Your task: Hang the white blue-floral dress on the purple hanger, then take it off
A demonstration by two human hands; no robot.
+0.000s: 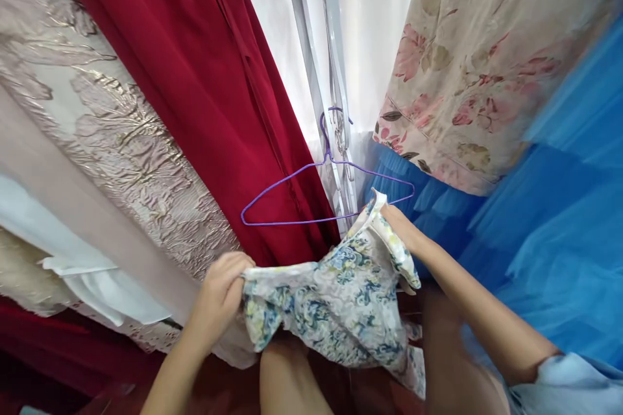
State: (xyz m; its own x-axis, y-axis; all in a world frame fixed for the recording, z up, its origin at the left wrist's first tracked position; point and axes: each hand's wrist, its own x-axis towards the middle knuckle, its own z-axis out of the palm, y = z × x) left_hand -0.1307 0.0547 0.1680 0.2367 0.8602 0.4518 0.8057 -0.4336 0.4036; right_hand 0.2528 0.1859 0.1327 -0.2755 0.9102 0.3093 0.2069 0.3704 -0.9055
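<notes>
A small white garment with a blue and yellow floral print (348,298), with a pale neckline band and short sleeves, is stretched between my hands above my knees. My left hand (226,288) grips its left shoulder end, fingers curled over the edge. At the other shoulder, my right hand (393,220) holds the cloth up from within or behind it; the fingers are mostly hidden by the fabric. Just beyond the garment, a purple wire hanger (285,183) hangs by its hook from pale grey straps (333,32). The raised shoulder overlaps the hanger's lower right part in view.
Long clothes hang around me: a dark red cloth (195,78), a textured beige and gold fabric (131,110) to the left, a pink floral fabric (452,78) and layered blue tulle (549,227) to the right. White cloth (379,26) hangs behind the straps.
</notes>
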